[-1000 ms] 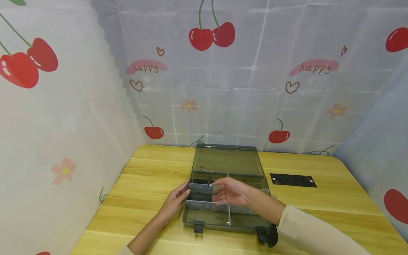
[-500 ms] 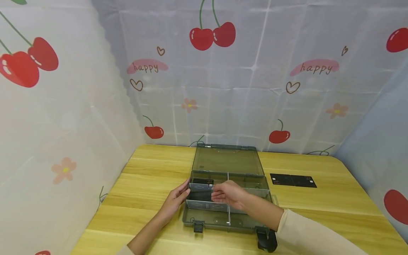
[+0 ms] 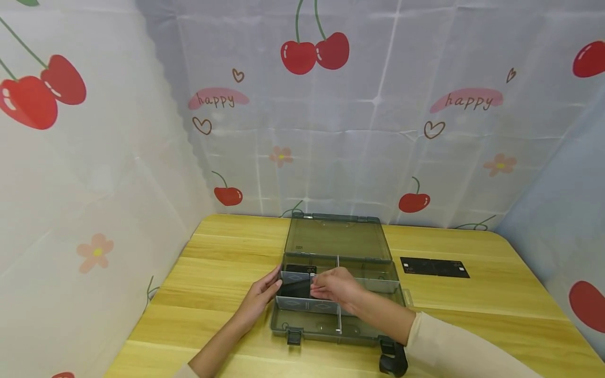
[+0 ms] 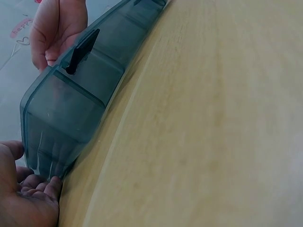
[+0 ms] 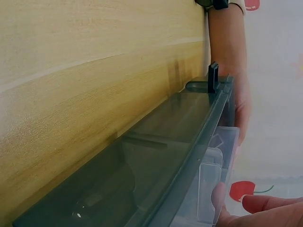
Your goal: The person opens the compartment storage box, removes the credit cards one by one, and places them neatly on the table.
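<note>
A grey-green see-through compartment box lies on the wooden table with its lid laid back. My left hand holds the box's left wall, thumb on the rim, and its fingers curl at the corner. My right hand reaches over the middle left compartment. Its curled fingertips pinch the right edge of a black card lying there. Another black card sits in the back left compartment. In the right wrist view, clear dividers stand near my fingertips.
Two black cards lie side by side on the table right of the box. Two latches stick out from the box's front edge. Cherry-printed cloth walls close in the back and both sides. The bare tabletop stretches left of the box.
My right hand's fingers have gone from straight to curled and drawn a little left and down onto the black card. The left hand and the box have stayed put.
</note>
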Available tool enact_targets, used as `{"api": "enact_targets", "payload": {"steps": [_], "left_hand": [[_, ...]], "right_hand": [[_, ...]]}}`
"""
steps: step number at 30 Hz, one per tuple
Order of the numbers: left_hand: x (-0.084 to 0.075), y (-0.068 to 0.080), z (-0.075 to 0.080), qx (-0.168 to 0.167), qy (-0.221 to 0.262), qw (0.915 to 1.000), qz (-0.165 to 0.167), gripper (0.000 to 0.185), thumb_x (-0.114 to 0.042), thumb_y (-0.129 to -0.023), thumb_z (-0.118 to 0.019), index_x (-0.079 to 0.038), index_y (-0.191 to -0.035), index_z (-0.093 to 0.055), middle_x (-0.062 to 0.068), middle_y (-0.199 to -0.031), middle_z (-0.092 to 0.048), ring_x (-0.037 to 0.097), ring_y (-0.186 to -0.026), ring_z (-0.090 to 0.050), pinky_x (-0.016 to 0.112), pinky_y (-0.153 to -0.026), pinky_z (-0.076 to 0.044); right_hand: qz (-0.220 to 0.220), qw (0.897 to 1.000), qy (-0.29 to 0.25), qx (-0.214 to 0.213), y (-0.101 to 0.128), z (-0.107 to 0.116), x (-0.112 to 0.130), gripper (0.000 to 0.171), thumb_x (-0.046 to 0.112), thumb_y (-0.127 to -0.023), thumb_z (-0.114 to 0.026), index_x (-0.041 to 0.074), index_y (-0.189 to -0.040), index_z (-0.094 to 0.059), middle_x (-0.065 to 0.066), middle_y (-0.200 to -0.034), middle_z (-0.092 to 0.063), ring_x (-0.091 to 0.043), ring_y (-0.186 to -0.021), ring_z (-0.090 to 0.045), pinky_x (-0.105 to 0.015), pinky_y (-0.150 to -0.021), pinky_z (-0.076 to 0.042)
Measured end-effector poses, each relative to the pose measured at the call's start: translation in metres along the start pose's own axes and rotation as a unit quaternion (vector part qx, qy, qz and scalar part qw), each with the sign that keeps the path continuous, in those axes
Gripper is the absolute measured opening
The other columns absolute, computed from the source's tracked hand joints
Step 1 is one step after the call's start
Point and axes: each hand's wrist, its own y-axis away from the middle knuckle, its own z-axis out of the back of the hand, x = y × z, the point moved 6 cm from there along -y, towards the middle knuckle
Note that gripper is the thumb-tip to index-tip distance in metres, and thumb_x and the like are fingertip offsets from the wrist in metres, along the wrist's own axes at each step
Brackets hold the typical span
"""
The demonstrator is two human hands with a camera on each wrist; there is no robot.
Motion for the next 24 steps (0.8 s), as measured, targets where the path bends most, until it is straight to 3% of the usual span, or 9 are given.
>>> {"api": "enact_targets", "payload": {"steps": [10,24], "left_hand": [[-0.002,-0.001,-0.001,0.008,0.012,0.9999,-0.003,0.053,-0.019,-0.1,-0.047,-0.008,-0.148,-0.028,0.015,-0.152,-0.024,0.028,-0.136,-0.027,0.049,-0.107,-0.028],[-0.002,0.0,-0.001,0.008,0.004,0.9999,-0.008,0.056,-0.029,-0.098,-0.05,-0.014,-0.148,-0.03,0.011,-0.152,-0.027,0.024,-0.136,-0.028,0.045,-0.107,-0.029]], "right_hand": [[0.018,1.0,0.024,-0.003,-0.006,-0.004,0.0,0.031,-0.005,-0.089,-0.056,-0.02,-0.115,-0.052,-0.028,-0.099,-0.064,-0.034,-0.085,-0.067,-0.039,-0.079,-0.055],[0.025,0.997,0.064,-0.022,-0.014,-0.009,-0.002,0.032,-0.005,-0.084,-0.063,-0.018,-0.112,-0.053,-0.027,-0.094,-0.064,-0.034,-0.081,-0.068,-0.035,-0.069,-0.057]]}}
